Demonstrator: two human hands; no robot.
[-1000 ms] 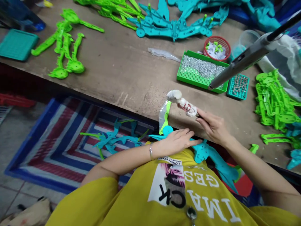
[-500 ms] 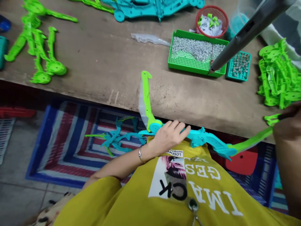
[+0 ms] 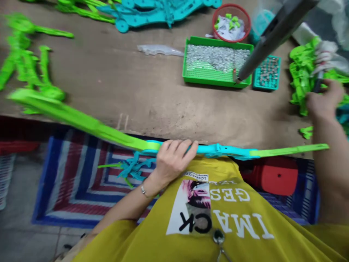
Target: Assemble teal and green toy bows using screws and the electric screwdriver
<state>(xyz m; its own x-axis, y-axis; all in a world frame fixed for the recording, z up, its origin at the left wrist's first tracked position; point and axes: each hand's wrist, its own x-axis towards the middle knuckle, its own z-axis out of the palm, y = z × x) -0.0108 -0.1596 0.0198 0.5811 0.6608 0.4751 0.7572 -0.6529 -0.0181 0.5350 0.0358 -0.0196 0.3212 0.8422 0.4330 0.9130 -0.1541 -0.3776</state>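
Observation:
My left hand (image 3: 176, 158) wraps round the middle of a long teal and green plastic toy bow (image 3: 218, 150), held level in front of my shirt along the table's front edge. Its two green limbs reach out to the left and right, the left one blurred by motion. At the far right, over a pile of green plastic parts (image 3: 301, 72), my right hand (image 3: 325, 96) is closed on the dark handle of a hammer-like tool (image 3: 325, 54) whose head is bound in white cloth.
A green tray (image 3: 215, 78) of small metal pieces, a red basket (image 3: 231, 22) and a teal tray (image 3: 267, 72) of screw-like pieces stand at the back. A grey hanging tool (image 3: 269, 45) slants above them. Teal assemblies (image 3: 147, 16) lie behind; a blue crate (image 3: 43, 214) is below.
My right hand has carried the cloth-bound tool from the middle to the far right. The bow's folded green limbs have swung outward, right then left, while my left hand keeps its grip.

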